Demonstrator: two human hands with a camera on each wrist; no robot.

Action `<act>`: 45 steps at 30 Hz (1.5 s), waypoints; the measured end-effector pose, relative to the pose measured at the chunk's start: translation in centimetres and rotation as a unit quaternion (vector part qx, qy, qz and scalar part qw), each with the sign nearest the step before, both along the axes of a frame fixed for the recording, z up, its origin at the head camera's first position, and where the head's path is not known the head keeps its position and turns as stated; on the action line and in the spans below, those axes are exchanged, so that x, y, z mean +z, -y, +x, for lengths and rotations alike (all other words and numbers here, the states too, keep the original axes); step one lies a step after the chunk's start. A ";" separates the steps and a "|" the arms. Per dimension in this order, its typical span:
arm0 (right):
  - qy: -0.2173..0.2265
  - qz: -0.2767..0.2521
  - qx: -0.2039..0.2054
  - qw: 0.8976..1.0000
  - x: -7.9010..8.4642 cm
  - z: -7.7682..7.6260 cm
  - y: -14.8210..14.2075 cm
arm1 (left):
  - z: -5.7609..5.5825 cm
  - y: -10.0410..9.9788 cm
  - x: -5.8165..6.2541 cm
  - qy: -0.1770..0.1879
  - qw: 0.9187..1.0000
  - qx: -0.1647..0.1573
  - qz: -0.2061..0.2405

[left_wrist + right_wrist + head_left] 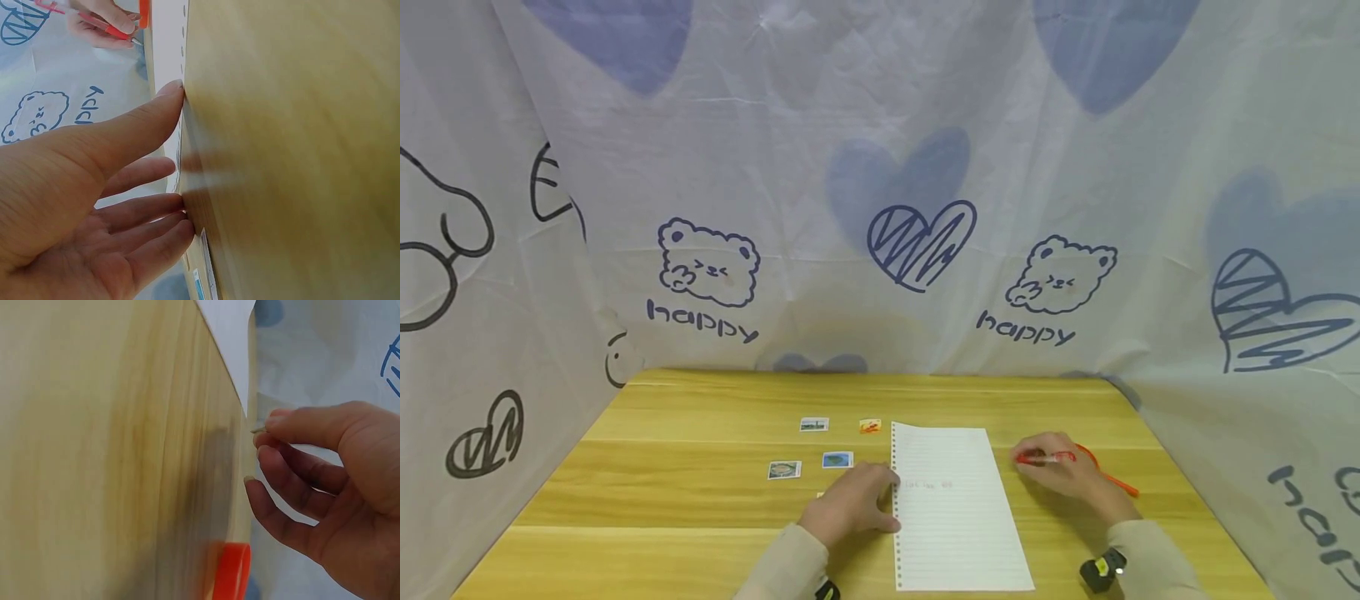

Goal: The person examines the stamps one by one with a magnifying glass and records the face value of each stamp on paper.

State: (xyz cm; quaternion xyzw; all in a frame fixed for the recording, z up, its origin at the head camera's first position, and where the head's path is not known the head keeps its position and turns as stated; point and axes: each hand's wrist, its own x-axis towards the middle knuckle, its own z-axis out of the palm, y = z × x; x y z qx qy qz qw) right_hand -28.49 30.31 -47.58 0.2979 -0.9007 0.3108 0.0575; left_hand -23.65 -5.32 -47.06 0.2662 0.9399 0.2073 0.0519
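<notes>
A lined sheet of loose-leaf paper (pixel 958 533) lies on the table, with punched holes along its left edge and faint reddish writing near its upper left. My left hand (pixel 853 500) rests at that edge, thumb and fingertips touching it, fingers loosely spread. To the right of the sheet, my right hand (pixel 1060 467) holds a red pen (pixel 1045 457) between thumb and fingers. In the left wrist view the pen (pixel 94 20) has its tip pointing down, off the paper. The right wrist view mostly hides the pen behind the fingers.
Several small stamp-like pictures lie left of the sheet, among them a blue one (pixel 837 460) and a red-yellow one (pixel 870 426). An orange-red object with a curved part and straight handle (pixel 1122 485) lies beside the right hand. Printed cloth (pixel 865 333) surrounds the wooden table (pixel 647 483).
</notes>
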 end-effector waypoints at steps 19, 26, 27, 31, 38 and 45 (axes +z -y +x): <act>-0.067 0.130 -0.044 0.988 -0.2 -0.7 -1.2 | -0.1 -0.1 -0.3 0.010 1.000 0.011 0.009; -0.078 0.146 -0.054 0.985 -0.4 -0.9 -1.2 | 0.0 -0.1 -0.3 0.002 1.000 0.010 0.002; -0.081 0.145 -0.051 0.985 -0.4 -0.9 -1.3 | 0.0 -0.1 -0.3 0.003 1.000 0.012 0.002; -0.090 0.140 -0.041 0.985 -0.5 -1.2 -1.5 | 0.0 -0.1 -0.2 0.004 1.000 0.013 0.002; -0.069 0.136 -0.039 0.988 -0.6 -1.6 -2.0 | 0.0 0.0 -0.3 0.002 1.000 0.013 -0.002; -0.033 0.133 -0.046 0.990 -0.4 -1.4 -2.0 | -0.1 0.0 -0.5 0.006 1.000 0.014 0.000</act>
